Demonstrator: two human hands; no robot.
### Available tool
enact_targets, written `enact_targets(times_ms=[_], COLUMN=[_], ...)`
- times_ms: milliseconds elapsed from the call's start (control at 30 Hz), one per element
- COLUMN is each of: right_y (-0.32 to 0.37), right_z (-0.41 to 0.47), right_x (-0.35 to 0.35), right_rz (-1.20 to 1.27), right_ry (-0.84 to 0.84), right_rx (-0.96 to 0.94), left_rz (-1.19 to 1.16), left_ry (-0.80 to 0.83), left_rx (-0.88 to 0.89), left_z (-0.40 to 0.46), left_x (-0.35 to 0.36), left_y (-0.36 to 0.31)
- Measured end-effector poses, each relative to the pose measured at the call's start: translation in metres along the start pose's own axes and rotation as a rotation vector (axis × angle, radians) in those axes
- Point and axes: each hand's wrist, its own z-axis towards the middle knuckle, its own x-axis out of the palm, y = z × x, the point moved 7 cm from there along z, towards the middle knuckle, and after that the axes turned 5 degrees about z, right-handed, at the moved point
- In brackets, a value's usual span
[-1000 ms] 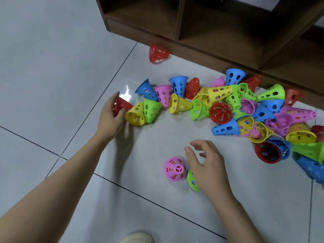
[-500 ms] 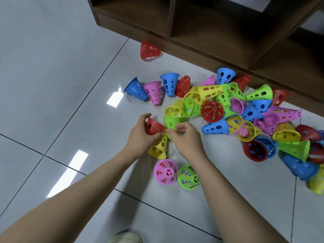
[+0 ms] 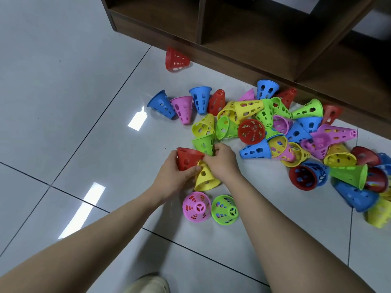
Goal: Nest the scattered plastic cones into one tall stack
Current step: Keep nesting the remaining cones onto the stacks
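Left hand (image 3: 176, 176) gripping red cone (image 3: 187, 158), right hand (image 3: 223, 161) gripping green cone (image 3: 204, 143), hands touching above yellow cone (image 3: 206, 176), pink cone (image 3: 196, 206) just below, cone pile (image 3: 296, 132) to its right

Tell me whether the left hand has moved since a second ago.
Yes. The left hand has come right and toward the person, away from the blue cone, and now grips a red cone above the upright pink cone.
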Motion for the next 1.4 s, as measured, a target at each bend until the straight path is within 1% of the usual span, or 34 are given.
enact_targets(times_ms=[67,133,267,333,433,533,667,733,833,933,1000,1067,1200,1400], right_y=[0.003,0.003,0.001,0.002,0.002,0.004,0.006,0.003,-0.006,-0.011,-0.016,-0.024,-0.041,-0.048], right_z=[0.000,-0.003,-0.020,-0.035,-0.065,-0.097,-0.137,-0.153,-0.169,-0.175,-0.174,-0.169,-0.160,-0.158], right_x=[-0.001,-0.005,-0.026,-0.044,-0.070,-0.087,-0.100,-0.103,-0.100,-0.084,-0.070,-0.058,-0.043,-0.044], right_rz=[-0.078,-0.100,0.021,0.087,0.164,0.196,0.211,0.182,0.038,-0.141,-0.297,-0.389,-0.401,-0.281], right_ry=[0.008,0.020,0.031,-0.016,-0.124,-0.216,-0.286,-0.317,-0.370,-0.312,-0.245,-0.191,-0.144,-0.193], right_rx=[-0.047,-0.084,-0.141,-0.181,-0.210,-0.221,-0.279,-0.277,-0.255,-0.267,-0.250,-0.198,-0.162,-0.157], left_rz=[0.004,0.008,0.105,0.165,0.190,0.238,0.214,0.205,0.172,0.150,0.153,0.171,0.222,0.401], left_ry=[0.014,0.035,0.026,0.006,-0.009,-0.041,-0.068,-0.066,-0.015,0.031,0.022,0.005,0.014,0.059], left_rx=[-0.001,-0.002,0.030,0.057,0.105,0.155,0.207,0.245,0.313,0.320,0.300,0.293,0.296,0.347], left_z=[-0.001,-0.005,-0.018,-0.026,-0.041,-0.059,-0.087,-0.099,-0.114,-0.121,-0.123,-0.124,-0.125,-0.122], left_x=[0.000,-0.001,-0.014,-0.022,-0.032,-0.038,-0.041,-0.041,-0.038,-0.035,-0.036,-0.038,-0.035,-0.012], left_y=[-0.001,-0.004,-0.012,-0.016,-0.026,-0.037,-0.048,-0.053,-0.057,-0.048,-0.040,-0.033,-0.031,-0.040])
